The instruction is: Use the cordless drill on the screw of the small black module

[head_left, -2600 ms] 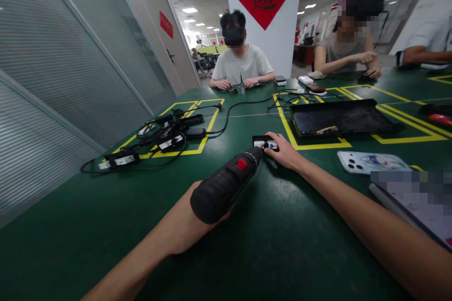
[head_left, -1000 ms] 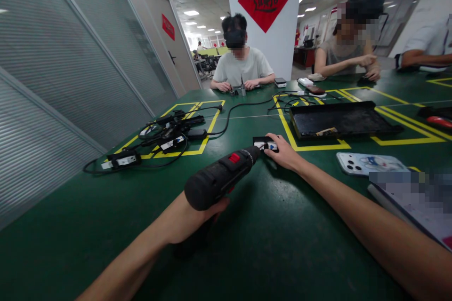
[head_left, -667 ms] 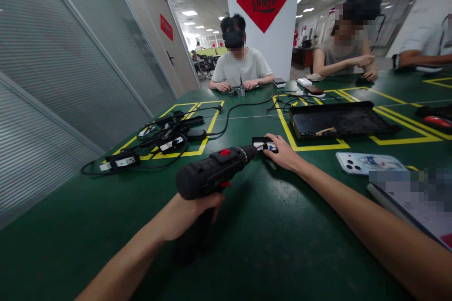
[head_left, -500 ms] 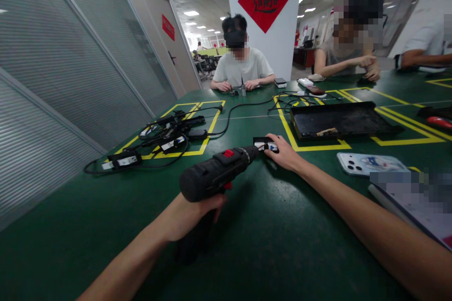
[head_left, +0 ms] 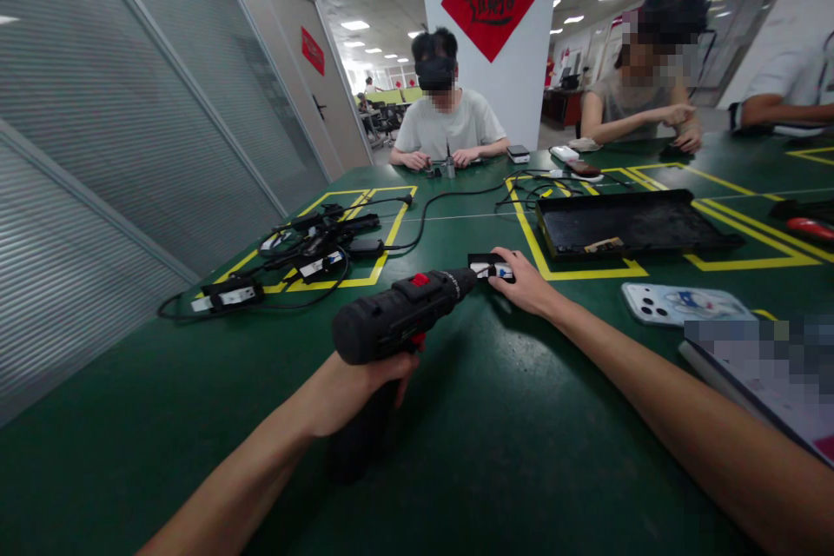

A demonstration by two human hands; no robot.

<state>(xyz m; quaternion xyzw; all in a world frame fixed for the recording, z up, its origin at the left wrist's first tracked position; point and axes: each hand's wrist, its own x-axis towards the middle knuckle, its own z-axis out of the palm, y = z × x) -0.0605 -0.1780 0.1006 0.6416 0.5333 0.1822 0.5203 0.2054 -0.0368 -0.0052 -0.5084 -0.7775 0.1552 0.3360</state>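
My left hand (head_left: 368, 387) is wrapped round the grip of a black cordless drill (head_left: 397, 313) with red controls. The drill points away and to the right, its bit (head_left: 483, 268) reaching a small black case (head_left: 483, 261) that has a white inner part. Whether the tip touches that part I cannot tell. My right hand (head_left: 521, 281) grips the right end of the case with thumb and fingers, against the green tabletop. Its fingers cover part of the case.
A heap of black adapters and cables (head_left: 326, 243) lies left in a yellow taped area. At right are a black tray (head_left: 638, 221), a phone (head_left: 687, 304) and a laptop-like slab (head_left: 762, 382). A person (head_left: 449, 122) sits opposite; another person (head_left: 642, 95) works at right.
Almost nothing moves. The back of the drill shifts very slightly in my left hand, while my right hand and the case stay in place.
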